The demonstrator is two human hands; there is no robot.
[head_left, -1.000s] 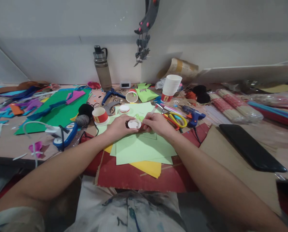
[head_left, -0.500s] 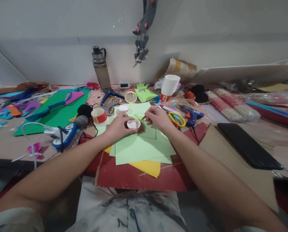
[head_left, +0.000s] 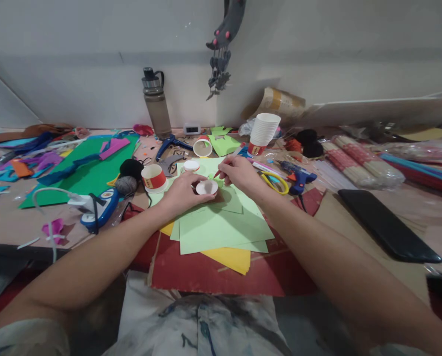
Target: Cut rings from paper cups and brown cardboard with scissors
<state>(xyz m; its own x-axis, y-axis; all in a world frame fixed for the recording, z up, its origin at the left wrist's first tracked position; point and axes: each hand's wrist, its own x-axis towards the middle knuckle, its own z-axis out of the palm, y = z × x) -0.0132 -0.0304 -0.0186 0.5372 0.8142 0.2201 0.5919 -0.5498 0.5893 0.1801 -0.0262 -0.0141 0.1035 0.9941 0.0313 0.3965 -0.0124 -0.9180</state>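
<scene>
White-rimmed cup (head_left: 207,187) is held by the left hand (head_left: 183,194).

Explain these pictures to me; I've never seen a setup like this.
There is no machine here, just a person's two bare hands. The camera sits on the person's head, looking forward and down. The left hand holds a round white piece, perhaps from a paper cup. The right hand grips what looks like a pen. Below them lie green sheets; around, the table holds a cup stack, a glue gun and a bottle.
</scene>
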